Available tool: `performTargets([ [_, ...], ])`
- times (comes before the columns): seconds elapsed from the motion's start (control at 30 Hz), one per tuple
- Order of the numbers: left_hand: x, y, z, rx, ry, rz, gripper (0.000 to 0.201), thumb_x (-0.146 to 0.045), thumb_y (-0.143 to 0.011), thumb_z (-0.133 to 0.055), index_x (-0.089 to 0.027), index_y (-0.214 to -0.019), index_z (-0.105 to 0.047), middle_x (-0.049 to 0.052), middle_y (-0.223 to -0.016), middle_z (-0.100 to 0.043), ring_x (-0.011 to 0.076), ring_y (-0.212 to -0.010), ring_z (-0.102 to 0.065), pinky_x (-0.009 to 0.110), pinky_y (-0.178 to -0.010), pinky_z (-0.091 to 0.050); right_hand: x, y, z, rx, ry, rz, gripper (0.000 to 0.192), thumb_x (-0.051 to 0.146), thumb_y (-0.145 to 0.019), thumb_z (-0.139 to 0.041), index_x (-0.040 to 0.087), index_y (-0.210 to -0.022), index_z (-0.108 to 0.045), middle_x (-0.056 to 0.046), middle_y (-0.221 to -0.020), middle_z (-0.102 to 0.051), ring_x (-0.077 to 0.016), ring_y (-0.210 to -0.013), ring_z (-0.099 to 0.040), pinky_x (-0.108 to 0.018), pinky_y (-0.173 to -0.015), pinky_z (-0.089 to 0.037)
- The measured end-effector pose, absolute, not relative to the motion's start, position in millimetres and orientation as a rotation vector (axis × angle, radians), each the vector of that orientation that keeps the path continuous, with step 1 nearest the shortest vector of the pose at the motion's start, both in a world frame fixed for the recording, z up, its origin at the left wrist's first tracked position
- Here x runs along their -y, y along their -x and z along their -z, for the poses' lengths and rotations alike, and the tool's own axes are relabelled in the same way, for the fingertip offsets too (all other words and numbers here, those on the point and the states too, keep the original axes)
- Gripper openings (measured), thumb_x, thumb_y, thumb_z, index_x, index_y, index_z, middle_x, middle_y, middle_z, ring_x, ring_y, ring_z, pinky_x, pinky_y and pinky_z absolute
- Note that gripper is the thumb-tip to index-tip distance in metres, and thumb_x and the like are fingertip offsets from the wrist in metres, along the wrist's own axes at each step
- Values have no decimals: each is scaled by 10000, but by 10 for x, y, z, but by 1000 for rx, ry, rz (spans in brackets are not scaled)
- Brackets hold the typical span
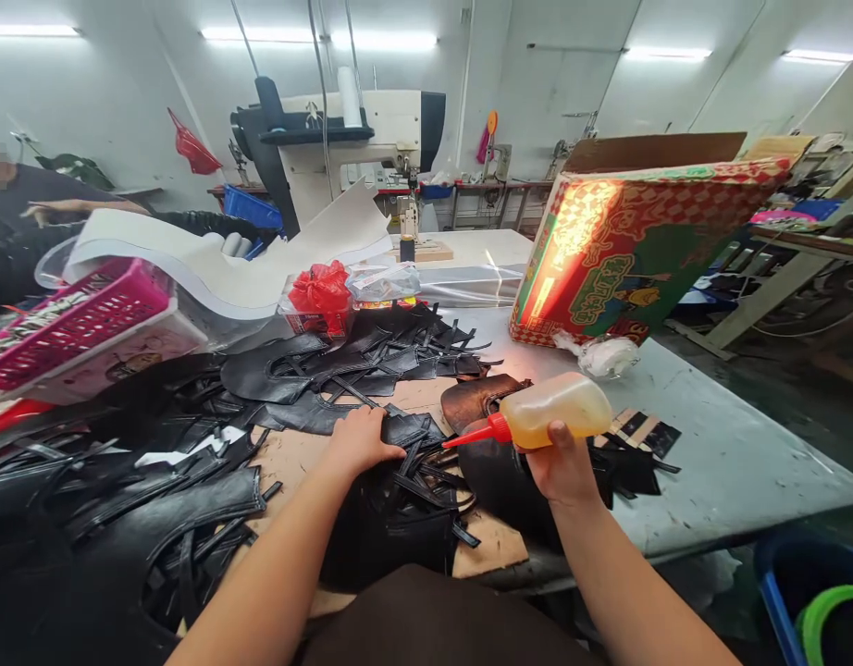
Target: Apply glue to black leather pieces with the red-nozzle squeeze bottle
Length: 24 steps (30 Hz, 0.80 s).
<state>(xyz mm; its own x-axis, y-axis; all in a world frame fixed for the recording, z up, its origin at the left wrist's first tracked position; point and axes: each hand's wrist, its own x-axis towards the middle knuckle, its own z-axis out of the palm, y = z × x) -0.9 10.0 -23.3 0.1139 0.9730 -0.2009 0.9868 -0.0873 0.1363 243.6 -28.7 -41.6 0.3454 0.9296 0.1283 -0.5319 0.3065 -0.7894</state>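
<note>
In my right hand (563, 467) is a translucent squeeze bottle (562, 407) of yellowish liquid, tipped nearly level. Its long red nozzle points left, the tip close to a strappy black leather piece (409, 430). My left hand (361, 442) grips that piece near its edge, thumb toward the nozzle; its fingertips are partly hidden. Below both hands lie more black leather pieces with crossed straps (405, 518), which look like shoe uppers. A dark rounded leather piece (496, 472) sits under the bottle, partly covered by my right hand.
Black leather pieces (211, 499) are heaped at left, beside a pink basket (100, 319). A sewing machine (385, 139) stands behind. A red-and-green carton (635, 250) rises at back right. A blue bin (773, 592) is beyond the table's right edge. Another person (44, 199) is at far left.
</note>
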Motion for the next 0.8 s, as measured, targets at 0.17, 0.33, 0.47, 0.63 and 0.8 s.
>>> performTargets([
  [0.17, -34, 19, 240, -1958, -2125, -71, 643, -349, -598, -709, -125, -1174, -531, 182, -1181, -531, 356, -1144, -471, 455, -933, -369, 160, -2383, 385, 727, 740, -1045, 593, 512, -504, -829, 248, -994, -626, 8, -728, -630, -141, -569, -585, -192, -398, -468],
  [0.33, 68, 28, 225, -1858, -2063, -331, 440, -212, -664, -634, -136, -1088, -542, 164, -1237, -498, 310, -1161, -462, 402, -956, -352, 25, -2282, 356, 856, 752, -997, 633, 500, -509, -829, 216, -1029, -606, -39, -789, -657, -212, -705, -619, -310, -566, -541],
  [0.47, 68, 72, 154, -1673, -1904, -501, 198, -249, -792, -459, -183, -938, -573, 77, -973, -657, 228, -935, -597, 342, -845, -433, -46, -2195, 400, 929, 750, -943, 553, 450, -504, -846, 209, -943, -610, -31, -789, -661, -210, -735, -619, -334, -680, -545],
  [0.63, 77, 89, 29, -1513, -1726, -632, 190, -324, -757, -458, -192, -811, -585, 40, -823, -680, 209, -769, -616, 314, -706, -466, -83, -2124, 401, 1030, 803, -881, 455, 428, -539, -835, 206, -864, -606, -36, -793, -653, -217, -724, -617, -335, -653, -545],
  [0.8, 115, 53, -47, -1459, -1635, -683, 176, -350, -701, -499, -193, -729, -574, 18, -722, -644, 201, -690, -577, 306, -635, -442, -110, -2090, 338, 1061, 837, -864, 498, 454, -517, -834, 205, -879, -601, -50, -783, -660, -238, -715, -628, -358, -648, -549],
])
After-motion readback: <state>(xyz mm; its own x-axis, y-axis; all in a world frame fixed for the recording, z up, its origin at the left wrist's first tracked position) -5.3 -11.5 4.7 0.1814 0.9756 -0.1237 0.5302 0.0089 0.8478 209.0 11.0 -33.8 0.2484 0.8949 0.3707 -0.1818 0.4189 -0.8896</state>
